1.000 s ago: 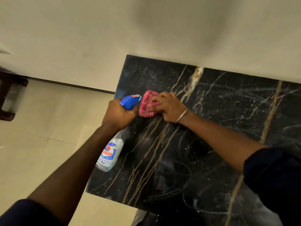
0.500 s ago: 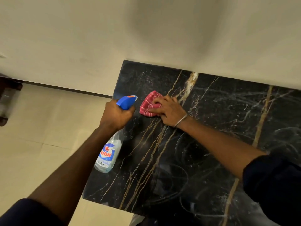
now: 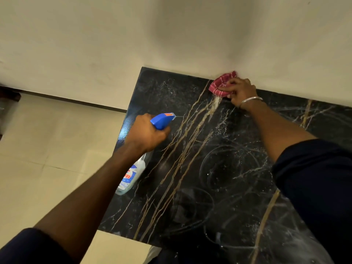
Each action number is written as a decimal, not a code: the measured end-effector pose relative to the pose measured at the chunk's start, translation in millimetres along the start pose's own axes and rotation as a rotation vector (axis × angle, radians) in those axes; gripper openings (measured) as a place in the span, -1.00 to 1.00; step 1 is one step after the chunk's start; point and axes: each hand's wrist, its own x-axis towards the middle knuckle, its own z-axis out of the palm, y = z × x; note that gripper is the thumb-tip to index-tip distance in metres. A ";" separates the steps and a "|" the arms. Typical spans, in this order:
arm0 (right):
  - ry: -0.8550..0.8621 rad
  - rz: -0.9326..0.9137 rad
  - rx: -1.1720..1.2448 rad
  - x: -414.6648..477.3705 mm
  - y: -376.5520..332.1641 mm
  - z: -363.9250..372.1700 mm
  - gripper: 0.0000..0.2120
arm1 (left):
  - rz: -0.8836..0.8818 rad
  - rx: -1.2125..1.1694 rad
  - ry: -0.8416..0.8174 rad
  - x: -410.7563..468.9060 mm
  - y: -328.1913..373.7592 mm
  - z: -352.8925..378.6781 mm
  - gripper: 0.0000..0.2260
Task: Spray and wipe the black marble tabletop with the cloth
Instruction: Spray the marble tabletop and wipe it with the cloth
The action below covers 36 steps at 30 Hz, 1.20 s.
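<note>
I see the cloth, red with thin pale stripes, bunched up at the far edge of the counter, right where the black marble meets the wall. My right hand is clamped on it, fingers curled over the top and pressing it down onto the stone; a thin metal bangle sits on that wrist. Just below the cloth a pale gold vein runs down the marble, and fine white speckles and faint curved streaks show across the dark surface toward the near edge.

My left hand is closed around the neck of the spray bottle, held over the counter's left edge, well apart from the cloth. The blue trigger head points toward the middle of the counter, and the clear body with its blue and red label hangs down below my wrist, tilted, its base toward the near-left corner. I cannot tell whether the base touches the marble.

Both forearms are bare, with dark sleeves pushed up past the elbows. To the left of the counter is a pale tiled floor with a dark skirting strip along the foot of the wall.
</note>
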 end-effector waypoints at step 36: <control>-0.050 -0.193 -0.132 27.4 -64.0 12.1 -0.53 | -0.073 -0.035 0.025 -23.4 -7.0 11.4 -0.87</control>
